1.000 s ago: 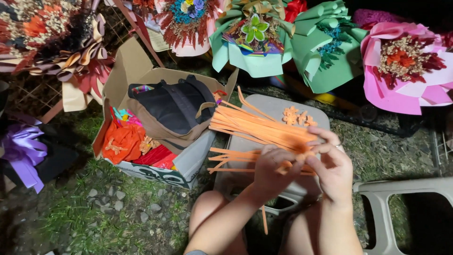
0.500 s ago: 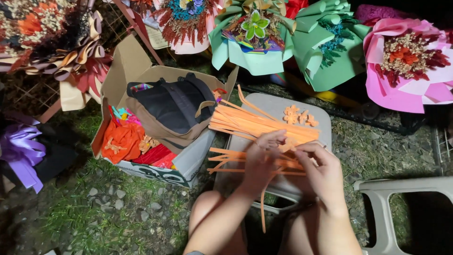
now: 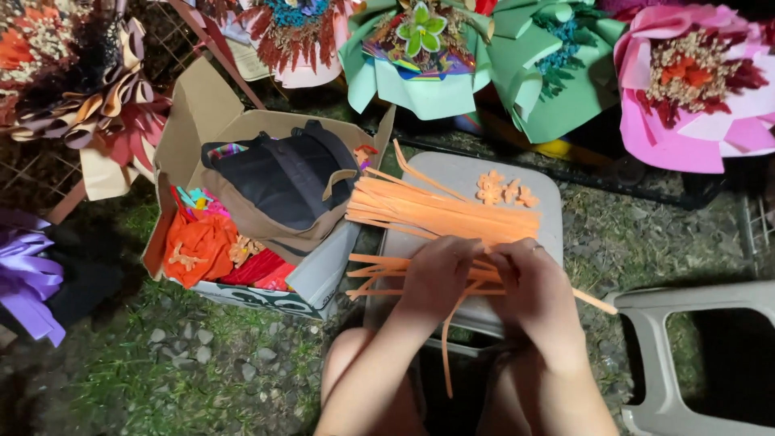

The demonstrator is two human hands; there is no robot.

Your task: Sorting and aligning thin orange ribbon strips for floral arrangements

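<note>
Head view, looking straight down: both hands meet over a grey stool top (image 3: 452,173) that serves as the counter. The left hand (image 3: 436,278) has its grip closed on a bundle of orange paper strips (image 3: 440,211), fingers curled over the near ends. The right hand (image 3: 537,291) sits just beside it, its grip also clamped on the same strips, knuckles up. The bundle fans out to the far left across the stool, and one loose strip (image 3: 445,347) dangles down between the knees. A few small orange cut-out flowers (image 3: 504,190) lie on the far part of the stool, apart from the hands. To the left stands an open cardboard box (image 3: 194,121) with a dark bag (image 3: 278,178) and orange fabric (image 3: 198,246) inside. Along the far edge sit wrapped bouquets, a green one (image 3: 420,89) and a pink one (image 3: 694,105). At near right, a second grey stool (image 3: 646,331) stands on the grass.
</note>
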